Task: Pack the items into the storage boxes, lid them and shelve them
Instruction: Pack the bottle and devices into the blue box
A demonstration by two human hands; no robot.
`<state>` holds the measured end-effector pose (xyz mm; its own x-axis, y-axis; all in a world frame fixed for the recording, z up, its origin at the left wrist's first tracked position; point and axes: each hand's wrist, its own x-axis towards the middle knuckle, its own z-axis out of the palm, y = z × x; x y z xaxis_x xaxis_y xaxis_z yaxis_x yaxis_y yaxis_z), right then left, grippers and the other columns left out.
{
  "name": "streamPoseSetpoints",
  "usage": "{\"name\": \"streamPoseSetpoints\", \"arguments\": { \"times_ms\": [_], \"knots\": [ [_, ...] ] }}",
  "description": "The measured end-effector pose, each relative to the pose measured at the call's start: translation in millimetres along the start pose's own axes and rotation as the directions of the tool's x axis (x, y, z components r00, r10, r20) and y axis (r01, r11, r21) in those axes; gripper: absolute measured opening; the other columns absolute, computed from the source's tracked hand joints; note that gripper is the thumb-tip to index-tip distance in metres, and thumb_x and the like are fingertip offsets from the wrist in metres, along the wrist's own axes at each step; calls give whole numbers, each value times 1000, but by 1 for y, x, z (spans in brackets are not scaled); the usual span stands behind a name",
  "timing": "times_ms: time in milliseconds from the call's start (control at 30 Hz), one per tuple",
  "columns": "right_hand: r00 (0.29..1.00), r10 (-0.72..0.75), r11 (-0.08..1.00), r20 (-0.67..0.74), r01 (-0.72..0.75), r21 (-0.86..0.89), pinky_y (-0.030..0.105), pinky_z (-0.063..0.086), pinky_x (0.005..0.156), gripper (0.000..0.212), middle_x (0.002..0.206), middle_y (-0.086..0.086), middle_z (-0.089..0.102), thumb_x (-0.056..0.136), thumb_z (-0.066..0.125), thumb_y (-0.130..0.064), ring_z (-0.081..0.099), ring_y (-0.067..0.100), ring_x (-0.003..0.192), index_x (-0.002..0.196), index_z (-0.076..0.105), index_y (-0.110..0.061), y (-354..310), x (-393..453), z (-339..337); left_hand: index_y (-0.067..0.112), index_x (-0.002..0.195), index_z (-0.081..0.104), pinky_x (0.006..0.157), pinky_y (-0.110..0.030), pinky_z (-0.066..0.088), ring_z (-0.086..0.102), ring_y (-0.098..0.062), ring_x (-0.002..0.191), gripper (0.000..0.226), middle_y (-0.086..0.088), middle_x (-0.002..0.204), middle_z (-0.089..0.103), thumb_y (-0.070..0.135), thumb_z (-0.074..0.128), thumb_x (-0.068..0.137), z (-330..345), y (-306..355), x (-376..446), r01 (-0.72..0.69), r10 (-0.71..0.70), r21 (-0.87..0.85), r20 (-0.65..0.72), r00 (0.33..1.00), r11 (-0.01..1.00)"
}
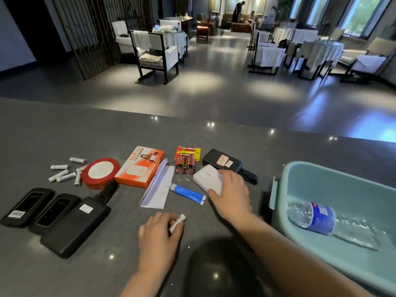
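My left hand (159,234) grips a white battery (177,222) near the counter's front. My right hand (231,191) grips a white power bank (206,177), thumb at its near edge, fingers over its right side. Beside it lie a blue tube (187,192), a folded white paper (159,187), a red AA battery pack (186,160), an orange WiFi box (140,166) and a black power bank (222,161). A light blue storage box (300,174) stands at the right, with a plastic water bottle (317,218) lying in it.
On the left of the grey counter (64,133) lie several loose white batteries (64,171), a red tape roll (100,172) and three black devices (53,213). Beyond the counter's far edge is a dining room with chairs and tables.
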<state>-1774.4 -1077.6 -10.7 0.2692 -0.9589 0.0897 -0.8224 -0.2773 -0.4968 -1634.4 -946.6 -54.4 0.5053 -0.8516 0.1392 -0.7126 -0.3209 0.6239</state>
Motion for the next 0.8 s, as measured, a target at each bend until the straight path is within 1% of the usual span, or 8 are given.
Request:
{"name": "streamPoseSetpoints", "arguments": {
  "times_ms": [167, 400, 500, 567, 633, 700, 767, 800],
  "knots": [
    [989, 91, 984, 121, -70, -166, 36, 36, 101, 68, 136, 5, 46, 84, 62, -47, 43, 25, 123, 139, 36, -18, -2, 27, 15, 33, 83, 63, 70, -29, 26, 53, -6, 80, 4, 14, 79, 57, 33, 67, 82, 0, 7, 11, -20, 20, -86, 7, 1000, 996],
    [961, 184, 948, 208, -117, -297, 35, 43, 93, 89, 129, 10, 47, 68, 73, -59, 46, 26, 116, 135, 40, -10, -7, 15, 4, 33, 86, 66, 77, -42, 47, 55, -1, 76, 7, 15, 82, 61, 29, 70, 81, -7, 12, 7, -23, 17, -234, -28, 999, 972],
    [955, 194, 963, 224, -142, -230, 36, 45, 90, 85, 126, 11, 49, 69, 70, -60, 49, 27, 114, 132, 46, -8, -9, -10, -7, 32, 87, 66, 72, -28, 48, 54, 4, 78, 13, 15, 85, 61, 22, 71, 81, -12, 25, 1, -47, 17, -329, -93, 996, 943],
    [986, 103, 990, 129, -89, -107, 35, 44, 89, 60, 124, 9, 51, 80, 64, -45, 52, 27, 113, 128, 52, -11, -12, -26, -25, 29, 90, 65, 69, -8, 43, 54, 10, 80, 14, 14, 89, 60, 19, 70, 82, -17, 39, -4, -65, 6, -414, -143, 990, 908],
    [1000, 11, 1000, -15, -11, -21, 33, 43, 82, 38, 121, 8, 55, 87, 55, -18, 57, 29, 107, 125, 54, -14, -16, -33, -53, 24, 93, 66, 67, -1, 39, 54, 9, 77, 13, 7, 89, 60, 18, 69, 82, -23, 51, -5, -119, 18, -473, -212, 977, 873],
    [994, -90, 992, -65, 84, -95, 33, 42, 73, 41, 117, 12, 58, 84, 55, -5, 60, 35, 101, 124, 48, -11, -19, -34, -77, 23, 95, 66, 68, -11, 43, 54, 1, 75, 12, 0, 90, 60, 20, 68, 84, -26, 57, 0, -184, 51, -461, -285, 957, 868],
    [993, -118, 990, 2, 118, -82, 37, 46, 75, 44, 117, 14, 58, 83, 57, -2, 60, 38, 101, 125, 45, -10, -26, -44, -88, 25, 97, 64, 75, -30, 47, 56, -11, 79, 12, -4, 93, 60, 23, 67, 86, -29, 52, 8, -190, 9, -461, -366, 930, 867],
    [990, -139, 990, 34, 140, -36, 39, 47, 78, 45, 119, 13, 57, 83, 57, -3, 60, 39, 101, 126, 45, -12, -28, -51, -87, 29, 97, 64, 77, -33, 47, 57, -18, 82, 11, -4, 94, 61, 24, 66, 87, -34, 50, 14, -175, -41, -478, -408, 912, 861]
  ]
}}
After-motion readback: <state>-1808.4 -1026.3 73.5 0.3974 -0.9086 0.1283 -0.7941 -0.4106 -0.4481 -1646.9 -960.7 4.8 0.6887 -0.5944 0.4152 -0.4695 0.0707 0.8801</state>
